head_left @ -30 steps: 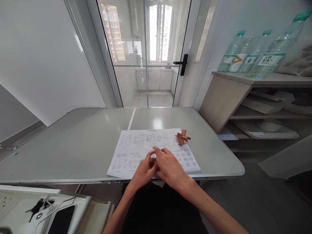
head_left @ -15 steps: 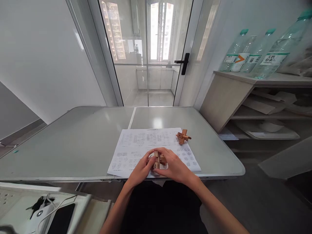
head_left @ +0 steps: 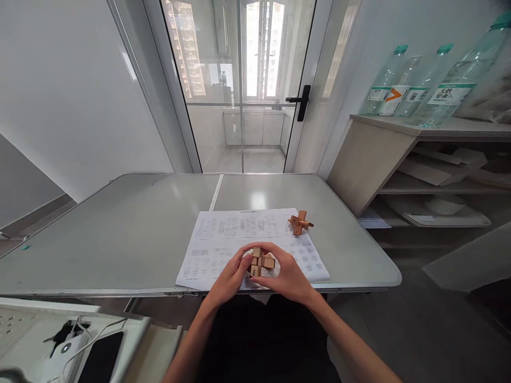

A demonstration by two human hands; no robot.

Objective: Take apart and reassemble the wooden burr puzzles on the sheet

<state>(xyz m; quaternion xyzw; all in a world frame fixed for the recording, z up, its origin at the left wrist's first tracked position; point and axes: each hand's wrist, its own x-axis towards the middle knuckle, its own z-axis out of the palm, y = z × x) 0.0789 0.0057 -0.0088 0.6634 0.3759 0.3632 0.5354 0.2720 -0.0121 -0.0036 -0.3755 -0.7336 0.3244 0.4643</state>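
Between my two hands is a light wooden interlocking puzzle (head_left: 256, 261), with a digit like a 3 on the block end facing me. My left hand (head_left: 230, 273) grips its left side, thumb pressed on the blocks. My right hand (head_left: 288, 272) curls around the right side, fingers at the top and thumb at the bottom, framing a block that sticks out to the right. Fingers cover part of the puzzle. Under it lies a printed sheet (head_left: 211, 239) of small diagrams. A second, darker wooden puzzle (head_left: 299, 223) rests on the sheet's upper right corner.
The sheet lies near the front edge of a grey table (head_left: 159, 234). To the left, a lower white surface holds a phone (head_left: 101, 357), cables and keys. At right stands a shelf (head_left: 383, 154) with several plastic bottles on top. A glass door (head_left: 243, 127) stands behind the table.
My right fingers have opened out a little from the puzzle, so its right-hand block shows more clearly. The puzzle has turned slightly; the darker one has stayed put.
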